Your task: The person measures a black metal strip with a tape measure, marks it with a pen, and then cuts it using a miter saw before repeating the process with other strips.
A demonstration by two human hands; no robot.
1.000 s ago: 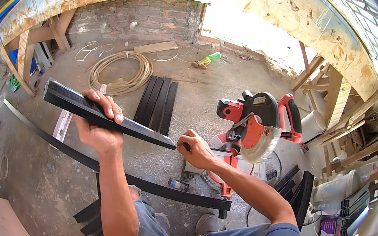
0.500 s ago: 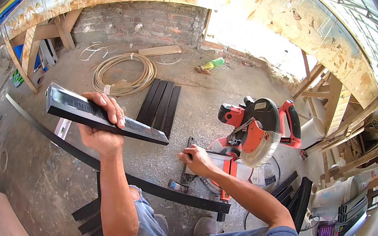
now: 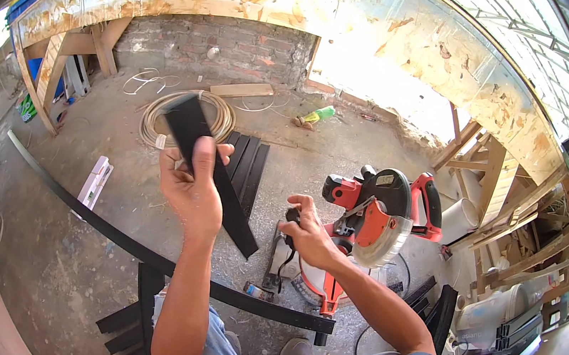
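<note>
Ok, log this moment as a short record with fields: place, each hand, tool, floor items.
place: rough concrete floor beside a brick wall, timber framing around
left hand: raised, closed on a short black profile piece, tilted
right hand: low, at the front of the mitre saw; what its grip closes on cannot be told
tool: orange and black mitre saw with round blade
floor items: coiled hose, black strips, long black bar
</note>
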